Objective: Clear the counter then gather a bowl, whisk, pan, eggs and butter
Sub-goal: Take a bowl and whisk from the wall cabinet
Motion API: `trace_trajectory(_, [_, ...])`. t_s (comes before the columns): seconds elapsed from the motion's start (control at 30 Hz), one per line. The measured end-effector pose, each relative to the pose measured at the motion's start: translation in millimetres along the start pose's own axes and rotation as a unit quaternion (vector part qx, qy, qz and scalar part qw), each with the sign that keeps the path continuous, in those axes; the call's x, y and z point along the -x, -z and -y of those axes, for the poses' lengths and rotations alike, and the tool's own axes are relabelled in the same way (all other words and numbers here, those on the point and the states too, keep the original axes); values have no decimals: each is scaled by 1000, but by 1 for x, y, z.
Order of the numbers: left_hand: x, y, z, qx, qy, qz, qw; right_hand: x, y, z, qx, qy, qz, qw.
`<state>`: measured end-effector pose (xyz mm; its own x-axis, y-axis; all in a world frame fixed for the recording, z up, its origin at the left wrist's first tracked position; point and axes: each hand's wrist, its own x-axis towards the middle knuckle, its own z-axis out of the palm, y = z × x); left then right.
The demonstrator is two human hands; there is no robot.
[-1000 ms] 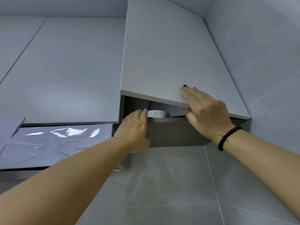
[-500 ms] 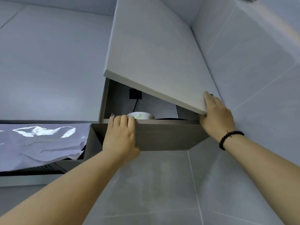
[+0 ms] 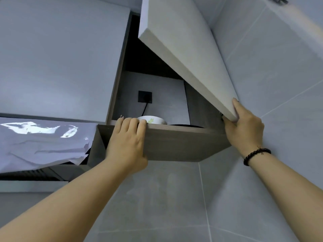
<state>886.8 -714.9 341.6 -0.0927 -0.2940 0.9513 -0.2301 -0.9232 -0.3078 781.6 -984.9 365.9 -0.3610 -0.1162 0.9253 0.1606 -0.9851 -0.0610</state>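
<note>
The right hand [image 3: 243,130], at about three o'clock in the view, is gripping the lower corner of the cabinet door [image 3: 188,55], fingers wrapping over its edge and thumb tucking underneath; it is holding the door swung wide, presumably so the opening is left free for a reach inside. A dark bead bracelet [image 3: 257,155] is sitting on that wrist. The left hand [image 3: 126,144], near the centre, is resting against the front of the cabinet's bottom panel [image 3: 174,142] with its fingers hooking over the top lip and holding nothing else, seemingly steadying the person while they are stretching upward.

Just past those fingertips, toward one o'clock from the left hand, a white bowl [image 3: 153,119] with a faint green mark is sitting on the cabinet floor, only its upper part showing above the lip. To its right a dark, low rim is peeking up; what it is cannot be told. Behind the bowl a black socket [image 3: 145,96] with a cord is hanging on the back wall. At nine o'clock, crinkled shiny film [image 3: 43,140] is covering what looks like a range hood. The bowl looks like the item being fetched.
</note>
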Motion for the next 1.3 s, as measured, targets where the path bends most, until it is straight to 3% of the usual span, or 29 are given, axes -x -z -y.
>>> trace_trajectory(0.23, [1, -6, -4, 6, 12, -29, 999, -4, 7, -6, -32, -53, 15, 998])
trace_trajectory(0.5, [1, 6, -3, 10, 6, 23, 1000, -6, 17, -1, -84, -97, -13, 992])
trace_trajectory(0.63, [0, 10, -3, 29, 6, 36, 999, -12, 20, -6, -53, -97, 1, 994])
trace_trajectory(0.9, [-1, 7, -9, 19, 20, 22, 999, -17, 26, -20, -153, -163, -13, 974])
trace_trajectory(1.3, [-4, 10, -16, -6, 51, 21, 998, -15, 43, -29, -122, -207, -27, 970])
